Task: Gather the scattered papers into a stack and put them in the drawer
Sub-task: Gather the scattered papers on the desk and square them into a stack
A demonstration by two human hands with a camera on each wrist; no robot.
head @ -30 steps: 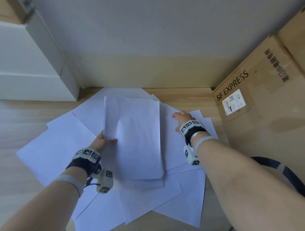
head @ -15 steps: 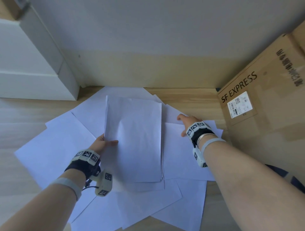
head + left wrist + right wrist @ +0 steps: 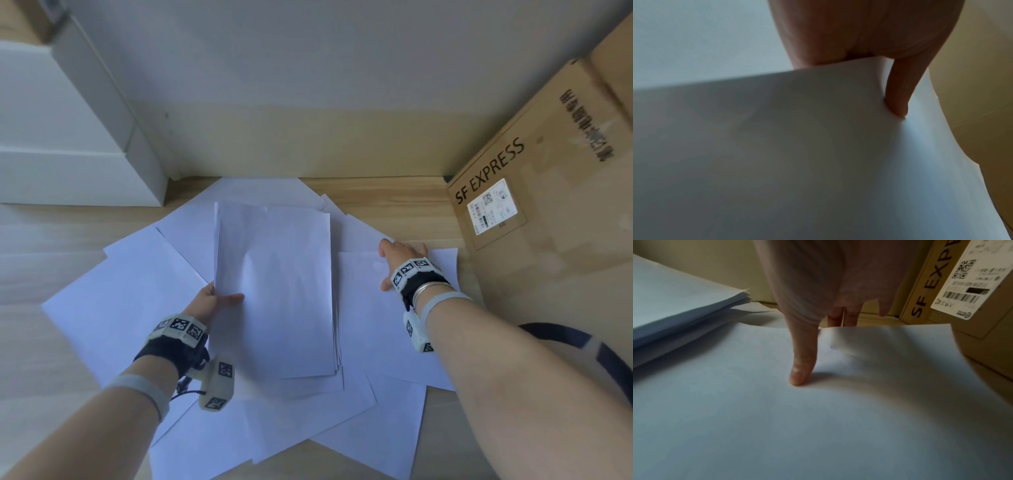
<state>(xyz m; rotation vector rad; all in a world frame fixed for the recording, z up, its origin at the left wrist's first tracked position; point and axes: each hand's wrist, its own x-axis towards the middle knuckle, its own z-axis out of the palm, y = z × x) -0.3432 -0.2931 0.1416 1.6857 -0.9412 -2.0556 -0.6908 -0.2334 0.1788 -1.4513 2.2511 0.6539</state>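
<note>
Overhead, my left hand [image 3: 210, 303] pinches the paper stack [image 3: 277, 291] above loose sheets [image 3: 113, 301] on the floor; my right hand [image 3: 399, 260] grips one sheet [image 3: 370, 325] near the cardboard box [image 3: 548, 205]. Left wrist: thumb [image 3: 898, 97] clamped on stack [image 3: 777, 154]. Right wrist: thumb [image 3: 803, 361] on top, fingers [image 3: 840, 318] under the sheet's [image 3: 797, 426] edge.

left hand [image 3: 869, 32] pinching white paper stack [image 3: 797, 154] at its edge: thumb [image 3: 898, 97] pressed on top sheet, fingers hidden underneath. More white paper [image 3: 694, 40] behind, beige wall [image 3: 978, 81] to the right.
</note>
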